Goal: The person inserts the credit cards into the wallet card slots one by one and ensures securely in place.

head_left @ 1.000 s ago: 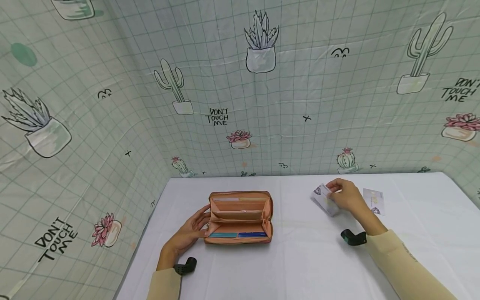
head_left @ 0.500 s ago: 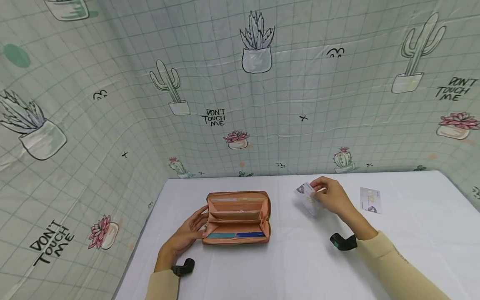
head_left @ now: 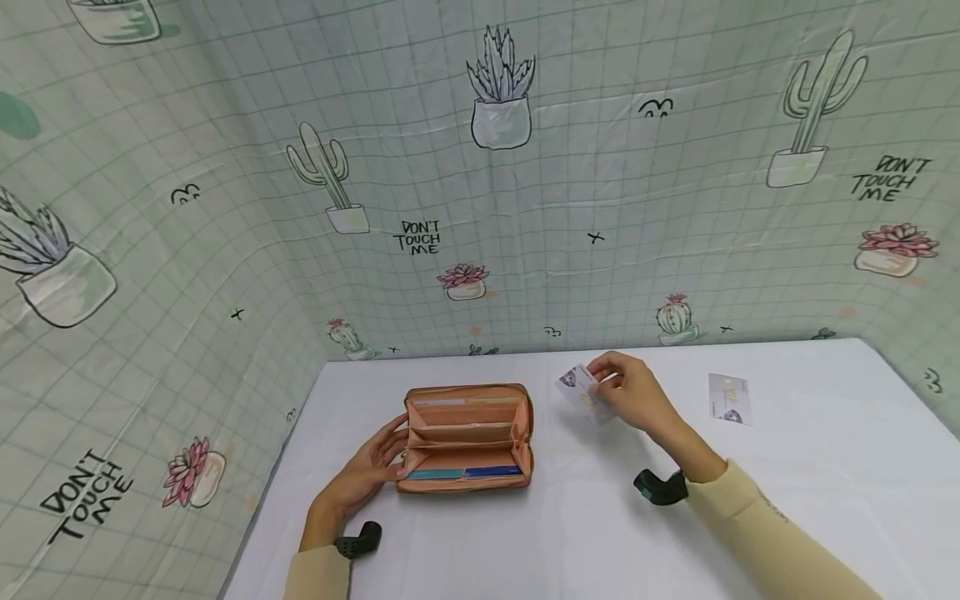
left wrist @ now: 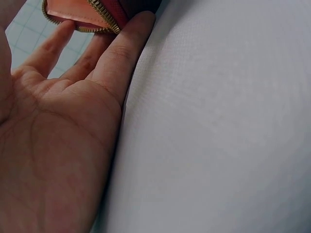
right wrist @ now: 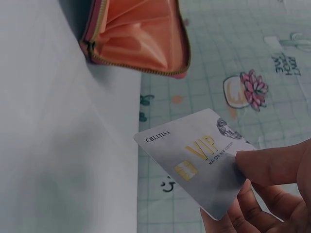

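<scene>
An unzipped orange wallet [head_left: 450, 489] lies spread on the table, its pleated compartments facing up. My left hand [head_left: 365, 469] touches its left end, fingers mostly straight along the edge. In the left wrist view those fingers [left wrist: 119, 63] reach the wallet's brass zipper edge [left wrist: 104, 17]. My right hand [head_left: 630, 396] pinches a silvery VIP card [right wrist: 189, 160] between thumb and fingers. The card [head_left: 581, 392] is tilted and stands apart from the wallet, to its right. In the right wrist view the wallet's gusseted end [right wrist: 141, 39] appears beyond the card.
A second, similar card [head_left: 729, 398] lies on the white table [head_left: 585, 533] at the right. Teal [head_left: 435, 474] and blue [head_left: 491, 472] cards sit in the wallet's near slots. A cactus-print cloth [head_left: 570, 183] hangs behind and at the left.
My right hand has carried the pinched card left, closer to the wallet. The left hand stays at the wallet's left end. The whole head view has shifted slightly.
</scene>
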The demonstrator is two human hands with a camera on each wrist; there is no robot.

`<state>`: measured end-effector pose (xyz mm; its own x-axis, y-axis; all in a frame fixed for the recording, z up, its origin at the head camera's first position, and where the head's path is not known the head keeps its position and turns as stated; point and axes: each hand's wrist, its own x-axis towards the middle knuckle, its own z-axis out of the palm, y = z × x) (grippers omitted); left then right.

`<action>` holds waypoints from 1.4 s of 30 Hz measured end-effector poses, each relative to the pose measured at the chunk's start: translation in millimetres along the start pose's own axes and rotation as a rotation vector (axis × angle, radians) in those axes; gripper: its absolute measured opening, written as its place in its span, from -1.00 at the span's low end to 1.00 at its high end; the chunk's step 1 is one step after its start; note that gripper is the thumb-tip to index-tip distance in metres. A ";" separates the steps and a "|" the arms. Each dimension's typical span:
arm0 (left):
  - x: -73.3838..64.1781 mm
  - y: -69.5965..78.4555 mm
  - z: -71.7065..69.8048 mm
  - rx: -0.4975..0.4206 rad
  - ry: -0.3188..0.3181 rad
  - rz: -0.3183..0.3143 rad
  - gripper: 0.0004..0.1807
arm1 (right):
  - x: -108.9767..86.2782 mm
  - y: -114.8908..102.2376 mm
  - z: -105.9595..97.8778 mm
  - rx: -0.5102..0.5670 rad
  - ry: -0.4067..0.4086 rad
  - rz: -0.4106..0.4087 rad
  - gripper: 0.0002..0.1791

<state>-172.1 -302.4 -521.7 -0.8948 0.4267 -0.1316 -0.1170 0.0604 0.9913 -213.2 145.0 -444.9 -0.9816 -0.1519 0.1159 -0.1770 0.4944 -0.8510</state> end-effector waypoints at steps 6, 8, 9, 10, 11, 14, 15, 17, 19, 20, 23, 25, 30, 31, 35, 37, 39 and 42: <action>-2.3 1.6 -1.0 0.001 -0.014 0.020 0.04 | 2.4 -13.9 11.1 0.030 0.000 -0.055 -0.80; -2.7 1.0 -2.2 0.004 -0.019 0.030 0.04 | 3.7 -18.0 16.0 0.047 -0.005 -0.073 -0.80; -2.8 0.8 -2.7 0.006 -0.021 0.035 0.04 | 4.5 -20.1 18.6 0.054 -0.007 -0.080 -0.80; -3.1 0.5 -3.4 0.005 -0.026 0.040 0.04 | 5.2 -22.3 21.3 0.061 -0.010 -0.087 -0.80; -3.2 0.2 -3.9 0.004 -0.030 0.044 0.04 | 6.0 -24.5 24.0 0.068 -0.013 -0.094 -0.80; -4.2 -0.3 -4.7 0.000 -0.027 0.044 0.05 | 8.4 -31.8 32.0 0.086 -0.022 -0.113 -0.81; -4.5 -0.2 -4.7 -0.004 -0.026 0.041 0.05 | 9.4 -34.4 34.6 0.094 -0.027 -0.118 -0.81; -5.1 0.1 -4.4 -0.006 -0.019 0.036 0.06 | 11.8 -39.6 39.5 0.107 -0.037 -0.133 -0.81; -5.5 0.2 -3.7 -0.004 -0.012 0.034 0.07 | 14.2 -45.5 44.0 0.122 -0.046 -0.142 -0.81; -5.4 0.0 -3.5 -0.005 -0.011 0.034 0.07 | 15.5 -48.4 46.3 0.129 -0.050 -0.147 -0.81; -4.8 -1.3 -2.9 -0.016 -0.008 0.029 0.06 | 18.9 -57.1 53.3 0.139 -0.055 -0.152 -0.81; -4.3 -2.2 -2.6 -0.025 -0.010 0.023 0.06 | 21.1 -62.5 58.2 0.142 -0.059 -0.158 -0.82; -3.9 -2.2 -1.1 -0.038 -0.013 0.017 0.07 | 26.7 -72.6 71.5 0.147 -0.079 -0.196 -0.83; -3.7 -2.1 -0.8 -0.034 -0.012 0.019 0.07 | 27.8 -74.3 74.1 0.151 -0.082 -0.204 -0.83; -2.7 -2.1 -0.3 -0.022 -0.013 0.022 0.06 | 32.3 -80.1 85.4 0.153 -0.081 -0.210 -0.83; -2.4 -2.1 -0.2 -0.019 -0.015 0.025 0.05 | 34.9 -81.8 91.5 0.146 -0.082 -0.212 -0.83; -2.0 -2.0 -0.1 -0.023 -0.019 0.027 0.06 | 37.2 -83.1 97.5 0.141 -0.084 -0.212 -0.83; -1.7 -1.5 0.1 -0.021 -0.018 0.028 0.06 | 39.9 -85.0 105.5 0.132 -0.090 -0.225 -0.82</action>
<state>-170.4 -303.1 -523.0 -0.8900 0.4441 -0.1035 -0.1013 0.0289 0.9944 -229.8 6.6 -422.0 -0.9074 -0.3233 0.2685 -0.3729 0.3248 -0.8692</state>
